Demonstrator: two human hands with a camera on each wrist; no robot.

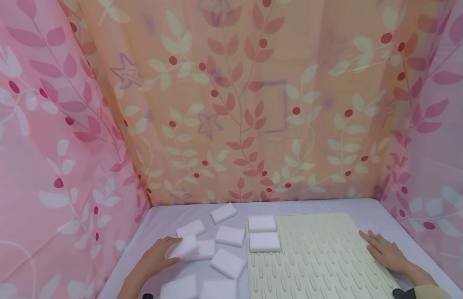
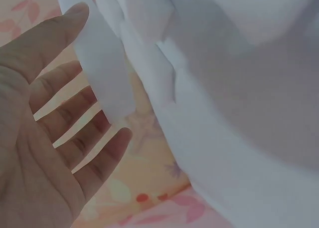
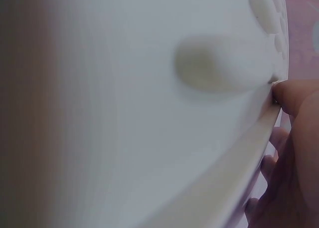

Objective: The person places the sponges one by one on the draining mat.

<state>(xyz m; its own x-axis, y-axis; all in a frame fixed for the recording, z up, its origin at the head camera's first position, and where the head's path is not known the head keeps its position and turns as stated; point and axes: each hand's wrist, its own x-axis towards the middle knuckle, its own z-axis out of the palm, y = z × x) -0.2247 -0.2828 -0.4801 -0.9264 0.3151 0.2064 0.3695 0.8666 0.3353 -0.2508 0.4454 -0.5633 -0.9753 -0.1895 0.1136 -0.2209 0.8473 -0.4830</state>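
My left hand (image 1: 157, 257) pinches a white sponge-like block (image 1: 183, 246) between thumb and fingers, lifted over other white blocks. In the left wrist view the same block (image 2: 102, 58) shows edge-on, thumb on one face and fingertips at the other. A cream mat (image 1: 310, 265) covered in rows of slim pegs lies to the right. Two white blocks, a rear one (image 1: 262, 223) and a front one (image 1: 264, 241), sit at its back left corner. My right hand (image 1: 386, 252) rests along the mat's right edge, fingers extended; the right wrist view shows its fingers (image 3: 269, 165) beside that edge.
Several loose white blocks lie left of the mat, among them one at the back (image 1: 223, 213) and one near the mat's edge (image 1: 228, 264). A white tabletop (image 1: 142, 232) carries everything. Patterned curtains (image 1: 231, 104) hang behind and on both sides.
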